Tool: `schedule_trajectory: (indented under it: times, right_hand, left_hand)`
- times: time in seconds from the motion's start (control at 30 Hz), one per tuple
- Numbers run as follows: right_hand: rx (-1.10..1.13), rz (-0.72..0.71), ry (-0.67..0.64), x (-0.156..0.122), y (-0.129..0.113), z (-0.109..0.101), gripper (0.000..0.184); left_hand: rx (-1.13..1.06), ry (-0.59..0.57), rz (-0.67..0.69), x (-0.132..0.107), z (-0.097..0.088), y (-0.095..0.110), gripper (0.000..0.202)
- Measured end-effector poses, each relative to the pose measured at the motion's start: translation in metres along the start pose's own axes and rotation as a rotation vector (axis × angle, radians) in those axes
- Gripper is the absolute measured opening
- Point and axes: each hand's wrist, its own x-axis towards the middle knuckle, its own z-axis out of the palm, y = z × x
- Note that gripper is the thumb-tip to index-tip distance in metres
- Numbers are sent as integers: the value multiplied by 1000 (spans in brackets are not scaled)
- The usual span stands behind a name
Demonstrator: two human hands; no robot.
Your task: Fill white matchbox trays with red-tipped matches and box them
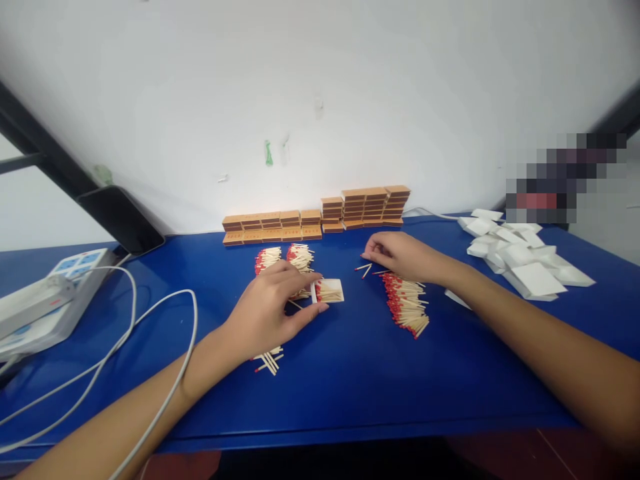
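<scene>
My left hand grips a small white matchbox tray between thumb and index finger. Red-tipped matches lie inside the tray. Beyond and partly under that hand are heaps of matches, and a few more lie just below its wrist. My right hand is low over the table, fingers curled together at the top of a long row of matches. Whether a match is between its fingertips is hidden. Two or three loose matches lie beside these fingertips.
Orange matchboxes are stacked along the wall at the back of the blue table. Empty white trays are piled at the right. A power strip, a dark phone-like slab and looping white cables occupy the left.
</scene>
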Motion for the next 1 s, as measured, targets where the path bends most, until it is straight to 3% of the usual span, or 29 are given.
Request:
schedule_trajectory:
  times: [0.23,0.5,1.0]
  right_hand:
    - [76,-174,-53,-1,-5,-3,35]
    - [86,-189,-157,-5,1,-15,45]
    - [16,-173,-144,-6,-3,-1,22]
  left_hand:
    - [-7,-9,6,0,-1,1,38]
    - [8,-6,2,0,-1,2,39]
    - [-1,-33,-10,1,0,-1,39]
